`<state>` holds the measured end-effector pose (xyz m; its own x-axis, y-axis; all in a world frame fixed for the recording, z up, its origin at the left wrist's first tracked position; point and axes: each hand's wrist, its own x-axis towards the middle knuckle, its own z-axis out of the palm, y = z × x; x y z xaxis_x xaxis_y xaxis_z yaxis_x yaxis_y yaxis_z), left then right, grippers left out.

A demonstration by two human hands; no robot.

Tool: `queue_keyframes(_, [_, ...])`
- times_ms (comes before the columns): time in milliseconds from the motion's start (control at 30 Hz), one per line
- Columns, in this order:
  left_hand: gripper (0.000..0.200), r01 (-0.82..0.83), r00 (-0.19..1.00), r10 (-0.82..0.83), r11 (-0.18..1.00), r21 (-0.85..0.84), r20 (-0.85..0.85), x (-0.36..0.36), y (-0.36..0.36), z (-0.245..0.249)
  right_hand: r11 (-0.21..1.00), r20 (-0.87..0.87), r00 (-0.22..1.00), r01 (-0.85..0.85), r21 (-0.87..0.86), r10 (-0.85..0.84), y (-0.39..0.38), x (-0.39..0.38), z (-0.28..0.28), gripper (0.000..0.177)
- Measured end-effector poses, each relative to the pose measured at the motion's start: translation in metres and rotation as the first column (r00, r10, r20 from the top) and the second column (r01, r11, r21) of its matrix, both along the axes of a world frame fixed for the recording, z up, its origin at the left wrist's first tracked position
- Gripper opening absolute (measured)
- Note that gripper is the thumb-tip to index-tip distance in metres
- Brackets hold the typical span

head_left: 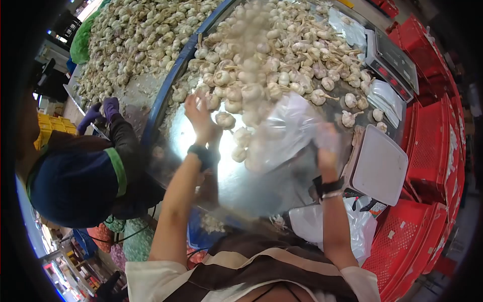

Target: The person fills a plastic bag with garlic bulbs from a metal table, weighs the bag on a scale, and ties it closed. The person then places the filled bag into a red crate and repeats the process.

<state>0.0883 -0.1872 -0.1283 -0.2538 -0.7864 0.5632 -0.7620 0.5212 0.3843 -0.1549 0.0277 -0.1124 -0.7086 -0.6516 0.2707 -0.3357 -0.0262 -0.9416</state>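
The left hand [202,121] is half-open against garlic bulbs [225,120], with no clear grip on any; the blurred right hand [327,138] pinches a plastic bag [289,126], whose thin film likely needs a light hold and wide mouth. Nearer the body than both hands, the metal tabletop [246,189] gleams; red crates [427,141] stand beyond the right hand

Glossy, smooth metal table [236,194]; shiny bag [289,128], probably thin plastic.
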Motion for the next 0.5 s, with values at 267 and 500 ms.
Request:
queue_keyframes(267, [0.046,0.392,0.782,-0.001,0.778,0.49,-0.624,-0.051,-0.081,-0.039,0.992,0.307,0.949,0.038,0.12,-0.074,-0.106,-0.067,-0.03,0.022])
queue_keyframes(500, [0.052,0.446,0.839,-0.199,0.786,0.429,-0.506,-0.065,-0.019,-0.03,0.959,0.572,0.79,0.068,0.274,-0.219,-0.048,-0.022,-0.039,0.023])
